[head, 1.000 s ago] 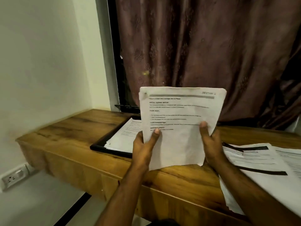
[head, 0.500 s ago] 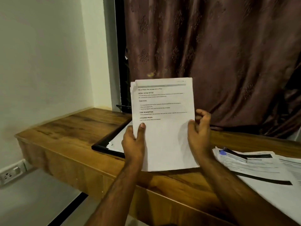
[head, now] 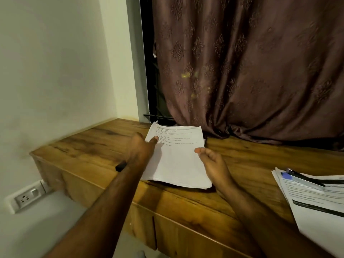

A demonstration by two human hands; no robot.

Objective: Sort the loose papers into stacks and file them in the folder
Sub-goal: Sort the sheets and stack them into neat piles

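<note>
A stack of white printed paper sheets [head: 176,157] lies on a black flat folder [head: 121,167] between the two hands. The left hand [head: 141,149] holds its left edge, thumb on top; the right hand [head: 214,164] rests relaxed, fingertips touching the right edge. All sit on a brown wooden desk [head: 89,146]. Far right lie more white printed papers [head: 316,198]; a brown patterned curtain [head: 251,71] hangs behind.

Printed lines on the paper stack [head: 178,157] are too blurred to read.
</note>
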